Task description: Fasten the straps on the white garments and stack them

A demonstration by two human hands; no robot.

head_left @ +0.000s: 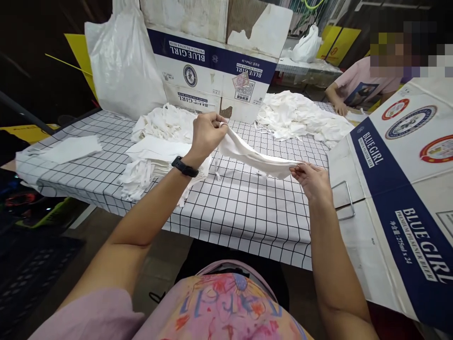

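Note:
A strip of white cloth (260,158) hangs in a slight sag between my two hands, above a table covered in a black-and-white grid cloth (244,212). My left hand (208,134), with a black band on its wrist, pinches the strip's far left end. At the lower right end, my right hand (313,182) grips the other end between thumb and fingers. Under my left forearm lies a stack of folded white cloth pieces (155,158) with loose ties hanging over its front side. Just behind it sits a loose heap of white cloth strips (166,123).
An upright beer carton panel (212,71) borders the back; another carton (389,189) walls the right. A large white pile of cloth (300,115) lies back right, near a co-worker's hand (340,107). A white plastic bag (122,66) and flat cloth (72,148) are left.

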